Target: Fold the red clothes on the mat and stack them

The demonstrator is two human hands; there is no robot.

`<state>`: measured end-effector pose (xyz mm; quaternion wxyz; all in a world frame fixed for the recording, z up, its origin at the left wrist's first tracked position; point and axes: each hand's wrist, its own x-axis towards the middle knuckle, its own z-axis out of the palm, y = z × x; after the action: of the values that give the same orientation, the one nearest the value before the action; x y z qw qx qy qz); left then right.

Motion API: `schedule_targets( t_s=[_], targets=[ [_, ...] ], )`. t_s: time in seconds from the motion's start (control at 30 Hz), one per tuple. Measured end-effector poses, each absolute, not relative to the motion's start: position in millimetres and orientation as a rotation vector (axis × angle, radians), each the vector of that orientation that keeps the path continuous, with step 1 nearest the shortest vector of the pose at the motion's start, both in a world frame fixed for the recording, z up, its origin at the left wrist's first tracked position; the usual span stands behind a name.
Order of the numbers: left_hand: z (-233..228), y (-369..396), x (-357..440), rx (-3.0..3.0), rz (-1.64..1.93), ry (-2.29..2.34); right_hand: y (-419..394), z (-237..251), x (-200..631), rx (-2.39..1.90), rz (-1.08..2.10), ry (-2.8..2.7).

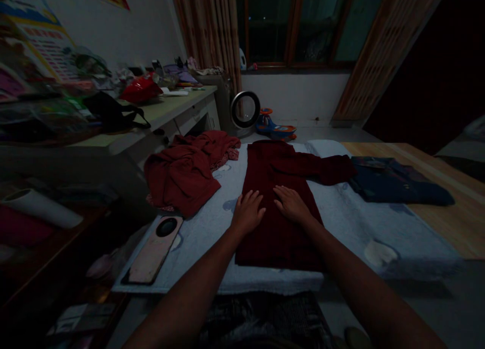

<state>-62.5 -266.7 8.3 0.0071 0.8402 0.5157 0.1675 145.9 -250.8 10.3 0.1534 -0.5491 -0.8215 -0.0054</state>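
Two hands lie flat on a dark red top (278,207) in the middle of a pale blanket (341,222). The left hand (248,212) and the right hand (291,203) sit side by side, fingers a little spread, gripping nothing. A phone (153,250) lies on the blanket's left edge. Farther back sit a crumpled red cloth (182,172) and a folded blue cloth (394,182).

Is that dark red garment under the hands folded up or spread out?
Partly folded. The dark red garment lies flat as a narrow strip, one sleeve stretched out to the right; left hand and right hand rest flat on it.
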Motion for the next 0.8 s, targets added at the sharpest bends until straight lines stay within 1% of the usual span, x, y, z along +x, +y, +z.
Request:
schedule_targets(
  t_s=[0.8],
  targets=[
    [9.5,-267.5,-63.0,2.636,0.527,1.607,-250.9,10.0,145.6,-1.568,-0.017,-2.351]
  ],
)
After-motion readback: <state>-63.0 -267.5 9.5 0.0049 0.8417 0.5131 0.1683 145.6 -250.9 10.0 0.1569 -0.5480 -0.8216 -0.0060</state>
